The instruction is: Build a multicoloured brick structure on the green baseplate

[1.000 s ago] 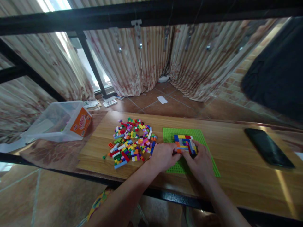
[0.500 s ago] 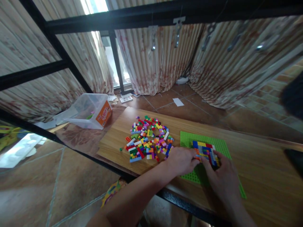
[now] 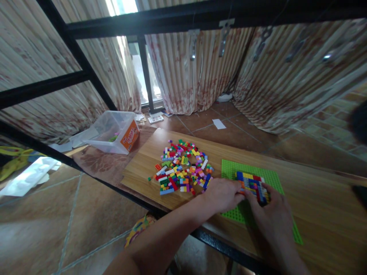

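A low block of joined toy bricks (image 3: 252,184) in blue, yellow, red, grey and orange sits over the green studded baseplate (image 3: 233,165). At its left near corner, my left hand (image 3: 222,194) has its fingers pinched together against the orange bricks; whether a separate brick is between them is hidden. Around the right and near sides of the block, my right hand (image 3: 272,210) is curled, thumb at the front and fingers on the right edge. To the left of the baseplate lies a pile of loose toy bricks (image 3: 183,168) in many colours.
Both brick groups are on a wooden board (image 3: 137,168). A clear plastic bin (image 3: 114,133) with an orange label stands at the far left. A black metal frame bar (image 3: 183,19) crosses above. A dark object (image 3: 361,196) lies at the right edge.
The whole view has shifted slightly, so the scene sits a little further right. Both hands keep their places on the brick block.
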`<move>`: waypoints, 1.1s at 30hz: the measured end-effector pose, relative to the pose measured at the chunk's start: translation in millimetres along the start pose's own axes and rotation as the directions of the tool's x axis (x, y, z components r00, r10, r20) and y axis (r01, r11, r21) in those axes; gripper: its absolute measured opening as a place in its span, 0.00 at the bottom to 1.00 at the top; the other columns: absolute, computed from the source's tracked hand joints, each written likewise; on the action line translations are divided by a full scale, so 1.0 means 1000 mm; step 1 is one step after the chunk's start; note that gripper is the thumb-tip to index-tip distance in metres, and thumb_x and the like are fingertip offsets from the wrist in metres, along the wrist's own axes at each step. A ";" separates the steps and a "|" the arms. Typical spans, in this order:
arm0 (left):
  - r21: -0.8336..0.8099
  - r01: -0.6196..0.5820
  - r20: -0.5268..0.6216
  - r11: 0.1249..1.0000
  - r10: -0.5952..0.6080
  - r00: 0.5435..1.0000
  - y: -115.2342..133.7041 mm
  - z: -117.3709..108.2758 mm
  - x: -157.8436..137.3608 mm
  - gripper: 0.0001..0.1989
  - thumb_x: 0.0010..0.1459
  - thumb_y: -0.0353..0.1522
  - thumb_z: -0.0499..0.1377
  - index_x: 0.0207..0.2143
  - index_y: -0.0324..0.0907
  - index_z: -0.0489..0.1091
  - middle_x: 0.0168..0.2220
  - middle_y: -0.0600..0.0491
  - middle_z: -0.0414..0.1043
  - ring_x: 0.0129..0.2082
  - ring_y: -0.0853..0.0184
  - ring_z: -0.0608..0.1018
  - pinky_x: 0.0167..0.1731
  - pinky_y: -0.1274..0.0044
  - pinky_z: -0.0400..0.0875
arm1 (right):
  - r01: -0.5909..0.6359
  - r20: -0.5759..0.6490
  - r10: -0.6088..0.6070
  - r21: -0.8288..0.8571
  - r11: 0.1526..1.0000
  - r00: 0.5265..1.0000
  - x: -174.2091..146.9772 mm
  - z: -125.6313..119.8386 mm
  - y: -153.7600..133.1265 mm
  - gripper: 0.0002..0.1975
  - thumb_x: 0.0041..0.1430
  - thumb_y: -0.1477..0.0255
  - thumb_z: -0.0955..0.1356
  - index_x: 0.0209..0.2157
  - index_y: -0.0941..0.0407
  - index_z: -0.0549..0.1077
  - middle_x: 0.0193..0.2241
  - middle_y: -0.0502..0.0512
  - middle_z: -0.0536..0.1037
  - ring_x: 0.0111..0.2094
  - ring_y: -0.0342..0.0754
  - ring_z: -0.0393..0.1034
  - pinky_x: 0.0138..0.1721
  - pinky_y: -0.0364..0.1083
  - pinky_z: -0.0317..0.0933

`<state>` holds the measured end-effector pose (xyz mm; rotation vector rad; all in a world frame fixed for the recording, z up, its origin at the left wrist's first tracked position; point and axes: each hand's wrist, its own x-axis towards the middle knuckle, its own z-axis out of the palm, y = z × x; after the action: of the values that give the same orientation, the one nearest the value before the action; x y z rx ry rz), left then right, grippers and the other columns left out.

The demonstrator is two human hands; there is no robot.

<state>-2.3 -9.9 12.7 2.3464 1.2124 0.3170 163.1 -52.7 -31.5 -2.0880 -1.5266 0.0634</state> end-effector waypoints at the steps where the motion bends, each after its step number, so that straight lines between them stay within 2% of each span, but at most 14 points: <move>1: 0.001 -0.003 -0.006 1.000 0.003 1.000 0.000 0.000 0.000 0.14 0.61 0.42 0.52 0.35 0.43 0.72 0.35 0.51 0.78 0.38 0.60 0.79 0.36 0.71 0.73 | 0.004 -0.001 -0.004 0.002 1.000 1.000 0.000 0.000 0.000 0.44 0.51 0.40 0.59 0.52 0.65 0.70 0.42 0.70 0.74 0.44 0.64 0.68 0.47 0.59 0.61; 11: 0.000 0.008 0.004 1.000 -0.008 1.000 0.000 0.000 0.001 0.14 0.61 0.42 0.53 0.35 0.44 0.72 0.35 0.51 0.78 0.38 0.60 0.79 0.36 0.72 0.73 | 0.023 -0.030 -0.023 0.011 1.000 0.999 -0.001 0.000 -0.001 0.40 0.51 0.42 0.62 0.51 0.62 0.70 0.40 0.68 0.74 0.42 0.63 0.68 0.44 0.58 0.61; 15: 0.004 -0.001 0.002 1.000 0.001 1.000 -0.002 0.001 0.001 0.12 0.61 0.41 0.54 0.35 0.44 0.72 0.35 0.51 0.78 0.38 0.61 0.79 0.37 0.72 0.72 | -0.005 -0.032 0.005 0.005 1.000 0.999 -0.001 -0.001 -0.005 0.39 0.51 0.42 0.63 0.51 0.60 0.70 0.40 0.66 0.74 0.43 0.63 0.67 0.44 0.59 0.61; 22: 0.002 -0.050 0.027 0.999 0.050 0.998 -0.001 0.000 0.001 0.11 0.60 0.40 0.55 0.35 0.43 0.73 0.35 0.51 0.77 0.38 0.61 0.79 0.36 0.73 0.71 | -0.057 0.003 0.057 -0.003 0.998 0.998 0.002 0.001 -0.005 0.43 0.48 0.40 0.62 0.52 0.62 0.70 0.42 0.69 0.73 0.43 0.64 0.67 0.45 0.59 0.62; 25: -0.061 -0.091 0.005 0.994 0.092 0.996 -0.017 -0.022 -0.004 0.11 0.59 0.40 0.57 0.36 0.43 0.74 0.33 0.52 0.77 0.35 0.63 0.78 0.35 0.75 0.70 | -0.040 -0.015 0.040 0.003 0.999 0.999 0.000 0.002 -0.003 0.45 0.48 0.39 0.62 0.52 0.63 0.70 0.42 0.69 0.73 0.44 0.63 0.67 0.45 0.59 0.62; 27: -0.203 -0.062 -0.048 0.977 0.053 0.997 -0.040 -0.048 -0.012 0.09 0.57 0.37 0.59 0.36 0.42 0.74 0.32 0.54 0.77 0.33 0.67 0.77 0.34 0.78 0.69 | -0.006 -0.029 0.007 0.016 1.000 1.000 -0.001 0.002 -0.001 0.43 0.50 0.40 0.61 0.52 0.63 0.70 0.42 0.69 0.73 0.44 0.63 0.67 0.46 0.59 0.61; 29: -0.306 0.022 -0.168 0.952 -0.076 0.983 -0.070 -0.076 -0.023 0.09 0.55 0.31 0.58 0.38 0.40 0.74 0.32 0.53 0.76 0.31 0.69 0.76 0.34 0.80 0.68 | 0.041 -0.038 -0.040 0.041 0.998 0.999 -0.002 0.003 0.001 0.41 0.53 0.41 0.60 0.52 0.62 0.70 0.43 0.69 0.73 0.45 0.62 0.67 0.48 0.59 0.61; 31: -0.328 0.120 -0.271 0.937 -0.215 0.938 -0.099 -0.100 -0.033 0.12 0.51 0.29 0.59 0.40 0.38 0.74 0.32 0.54 0.75 0.29 0.70 0.74 0.31 0.80 0.68 | 0.081 -0.044 -0.079 0.067 0.994 0.996 -0.002 0.003 0.004 0.38 0.55 0.43 0.60 0.52 0.62 0.69 0.43 0.68 0.73 0.45 0.61 0.67 0.48 0.59 0.61; 33: -0.306 0.174 -0.235 0.936 -0.251 0.939 -0.119 -0.112 -0.041 0.16 0.48 0.27 0.59 0.41 0.37 0.74 0.32 0.54 0.74 0.27 0.71 0.73 0.30 0.79 0.68 | 0.100 -0.049 -0.096 0.082 0.992 0.994 -0.001 0.003 0.005 0.37 0.56 0.44 0.60 0.52 0.61 0.69 0.42 0.67 0.73 0.45 0.61 0.67 0.48 0.58 0.61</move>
<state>-155.2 49.7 48.9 1.9502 1.4310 0.7050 166.3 -54.0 -36.4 -1.9330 -1.5699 0.0433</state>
